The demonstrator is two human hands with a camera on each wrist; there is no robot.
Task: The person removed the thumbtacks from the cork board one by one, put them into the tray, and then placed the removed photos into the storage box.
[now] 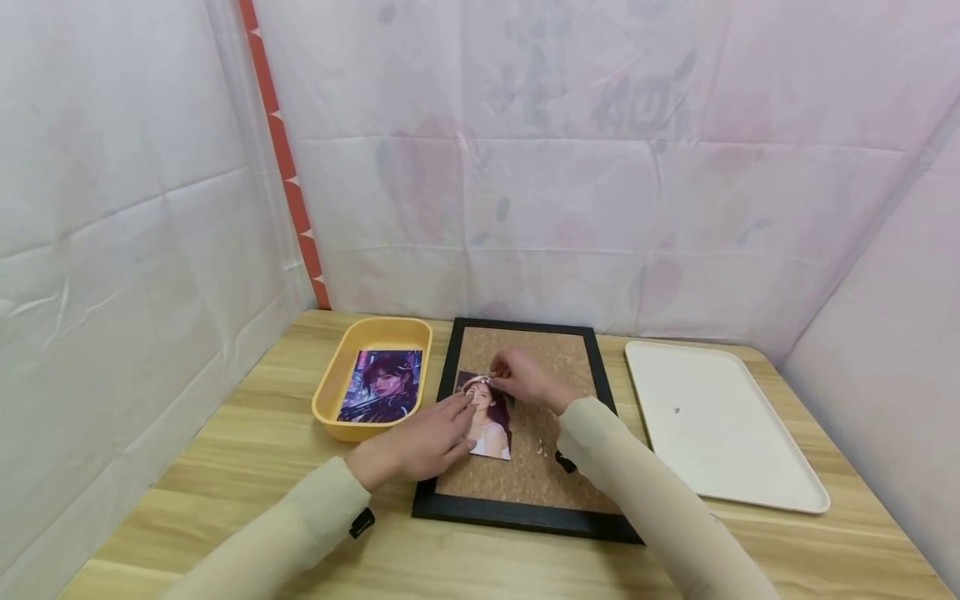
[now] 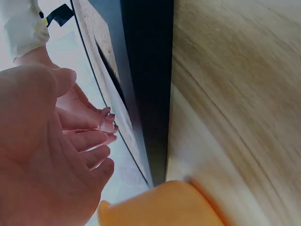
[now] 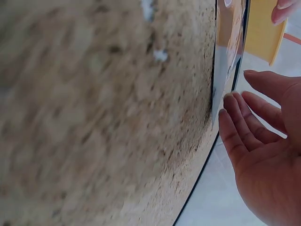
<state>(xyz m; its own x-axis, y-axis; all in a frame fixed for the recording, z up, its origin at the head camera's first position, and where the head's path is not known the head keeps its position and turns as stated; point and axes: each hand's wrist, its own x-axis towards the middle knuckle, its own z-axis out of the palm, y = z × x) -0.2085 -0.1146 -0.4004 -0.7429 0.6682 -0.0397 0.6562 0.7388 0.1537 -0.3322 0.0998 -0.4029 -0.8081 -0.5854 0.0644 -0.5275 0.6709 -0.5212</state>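
Note:
A photo print of a person in a white top lies on the left part of a black-framed cork board. My left hand rests over the print's left side with its fingers extended. At the print's top right corner, the fingertips of my right hand touch the edge. The right wrist view shows that hand with its thumb apart from gently bent fingers and nothing visible between them. In the left wrist view, the left hand holds its fingers nearly straight beside the board's dark frame.
Left of the board stands a yellow bin with a purple-blue illustrated print inside. A white tray lies to the right, bearing a tiny dark item. Small white bits sit on the cork. Pale sheets enclose the wooden table.

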